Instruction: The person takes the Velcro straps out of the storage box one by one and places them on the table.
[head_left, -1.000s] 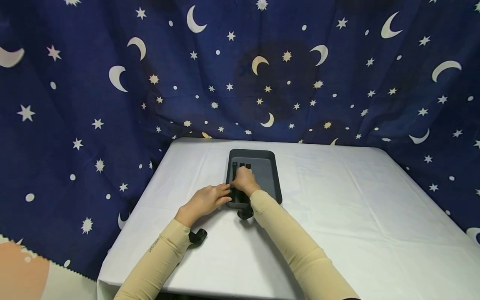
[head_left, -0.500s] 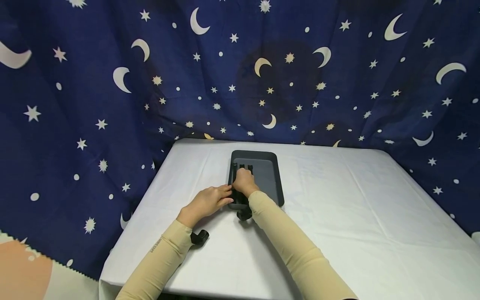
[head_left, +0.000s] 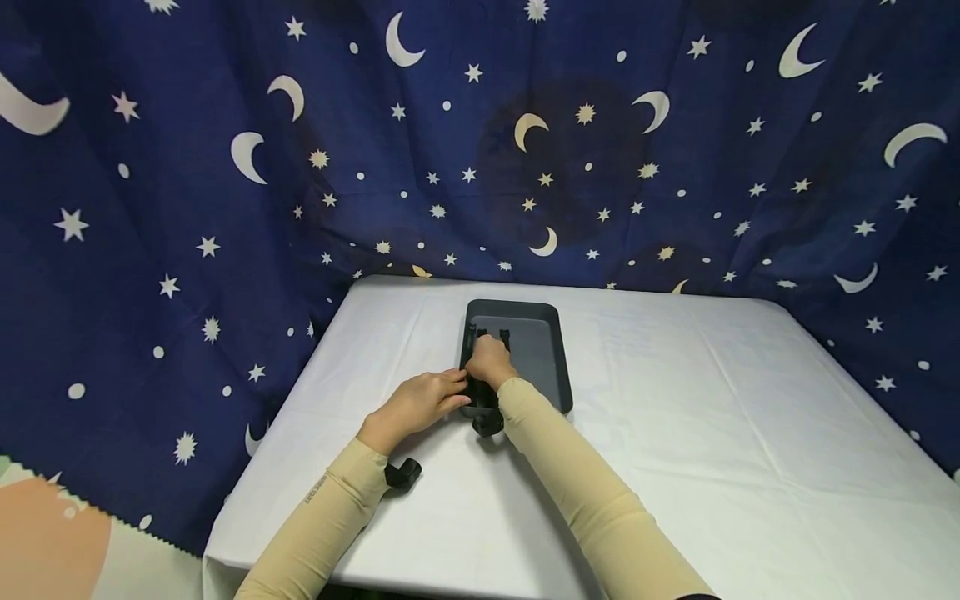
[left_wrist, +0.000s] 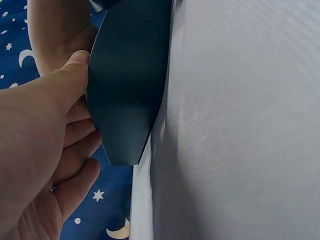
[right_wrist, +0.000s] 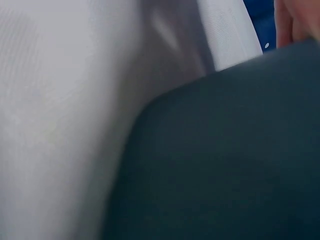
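Observation:
A dark grey rectangular tray stands on the table, with long slim black objects inside along its left side; their exact kind is unclear. One black object lies by the left wall, another close beside it, and a third farther right. Reaching down into the tray, my right hand holds the middle one with curled fingers; its fingertips are hidden. My left hand touches the tray's left rim, fingers fairly straight. In the left wrist view its thumb rests against the tray wall.
A white cloth covers the table. Behind it hangs a blue curtain with moons and stars. A black wrist camera overhangs the tray's near rim, and the other camera sits under my left wrist.
My right hand has shifted slightly left within the tray, and the middle black object has moved closer to the left one. My left hand stays at the rim. The head view has drifted a little.

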